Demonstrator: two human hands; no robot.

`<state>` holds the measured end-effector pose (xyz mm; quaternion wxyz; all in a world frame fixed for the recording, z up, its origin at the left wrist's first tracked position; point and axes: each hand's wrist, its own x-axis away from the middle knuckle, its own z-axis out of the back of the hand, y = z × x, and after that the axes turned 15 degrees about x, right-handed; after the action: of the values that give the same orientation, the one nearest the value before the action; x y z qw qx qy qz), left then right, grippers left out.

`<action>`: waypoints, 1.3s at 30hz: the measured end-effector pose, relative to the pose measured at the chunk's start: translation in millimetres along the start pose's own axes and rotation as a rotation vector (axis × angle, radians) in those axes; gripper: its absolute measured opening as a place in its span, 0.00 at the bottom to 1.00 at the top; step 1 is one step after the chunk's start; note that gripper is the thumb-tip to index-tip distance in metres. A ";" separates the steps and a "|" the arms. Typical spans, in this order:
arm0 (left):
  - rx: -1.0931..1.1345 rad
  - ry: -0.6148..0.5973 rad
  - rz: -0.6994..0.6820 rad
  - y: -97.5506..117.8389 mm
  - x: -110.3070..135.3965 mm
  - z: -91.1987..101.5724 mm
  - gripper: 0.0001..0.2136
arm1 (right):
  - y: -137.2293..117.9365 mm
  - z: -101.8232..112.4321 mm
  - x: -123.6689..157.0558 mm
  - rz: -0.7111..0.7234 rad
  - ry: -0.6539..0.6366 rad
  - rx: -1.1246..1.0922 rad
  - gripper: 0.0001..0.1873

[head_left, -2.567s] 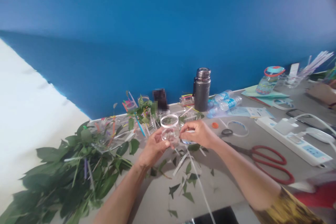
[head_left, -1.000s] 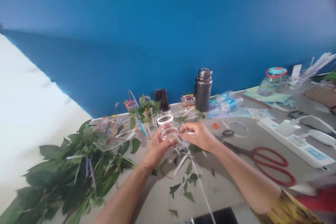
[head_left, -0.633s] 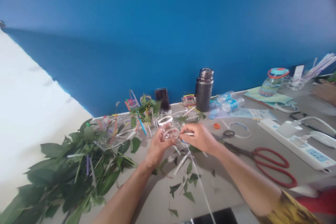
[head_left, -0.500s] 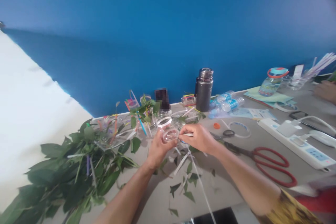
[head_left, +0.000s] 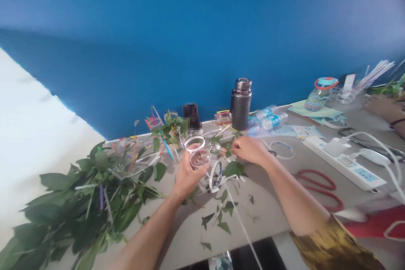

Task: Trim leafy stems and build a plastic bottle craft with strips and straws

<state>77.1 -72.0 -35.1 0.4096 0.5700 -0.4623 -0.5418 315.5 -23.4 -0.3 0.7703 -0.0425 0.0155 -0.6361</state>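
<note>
My left hand (head_left: 190, 175) is wrapped round a clear plastic cup-like piece (head_left: 200, 158) with a white band (head_left: 194, 144) at its far rim. Just right of it, a white tape roll (head_left: 216, 176) with blue print inside stands on its edge among white strips. My right hand (head_left: 249, 149) is farther right, over the table beside green leaves (head_left: 234, 168) and a clear bottle (head_left: 215, 147) with an orange end. Its fingers are curled, and whatever they hold, if anything, is hidden.
Leafy cuttings (head_left: 79, 202) cover the left side. A dark flask (head_left: 242, 103) stands by the blue wall. Red-handled scissors (head_left: 319, 185) and a power strip (head_left: 344, 162) lie to the right. Another person's hand (head_left: 384, 107) is at the far right.
My right hand has moved away from the clear piece, rightward and up the table. The tape roll now shows beside my left hand, which still holds the piece. The view has shifted slightly.
</note>
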 end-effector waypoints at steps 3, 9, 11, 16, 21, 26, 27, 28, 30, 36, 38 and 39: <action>0.009 0.015 0.012 1.1 1.6 -0.7 0.28 | 9.6 1.4 -1.8 0.013 -0.044 0.056 0.08; 0.040 0.002 0.025 9.6 2.6 -2.0 0.30 | 52.2 14.8 -0.8 -0.202 -0.080 0.144 0.09; 0.015 -0.004 0.023 10.6 2.5 -1.7 0.30 | 70.3 18.2 2.5 -0.244 -0.149 0.214 0.09; 0.044 -0.029 -0.005 4.4 1.2 0.4 0.29 | 95.5 8.7 16.1 -0.161 -0.215 0.273 0.10; 0.133 -0.049 0.021 -2.9 -0.2 3.6 0.30 | 93.4 -9.0 30.2 -0.061 -0.132 0.280 0.13; 0.171 -0.052 0.033 -9.2 -1.3 6.4 0.30 | 101.2 -17.7 36.2 -0.009 -0.072 0.281 0.10; 0.182 -0.051 0.038 -10.0 -1.4 6.7 0.30 | 106.1 -18.8 36.1 -0.007 -0.044 0.276 0.10; 0.191 -0.054 0.045 -10.5 -1.5 6.8 0.30 | 111.4 -19.6 35.8 -0.018 -0.009 0.267 0.09; 0.197 -0.063 0.054 -10.6 -1.9 7.0 0.31 | 120.6 -19.0 35.7 -0.066 0.077 0.221 0.10; 0.141 -0.042 0.028 -2.6 -2.1 6.2 0.31 | 104.4 3.1 45.2 0.020 0.044 -0.086 0.23; 0.132 -0.028 0.017 1.4 -1.1 5.0 0.31 | 89.9 12.1 48.8 0.094 -0.013 -0.127 0.30; 0.127 -0.023 0.012 3.4 -0.4 4.3 0.31 | 83.4 15.9 50.0 0.127 -0.029 -0.134 0.32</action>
<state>72.5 -72.2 -32.0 0.3706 0.5860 -0.5036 -0.5155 407.9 -56.1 10.0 0.8045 -0.1020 0.0493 -0.5830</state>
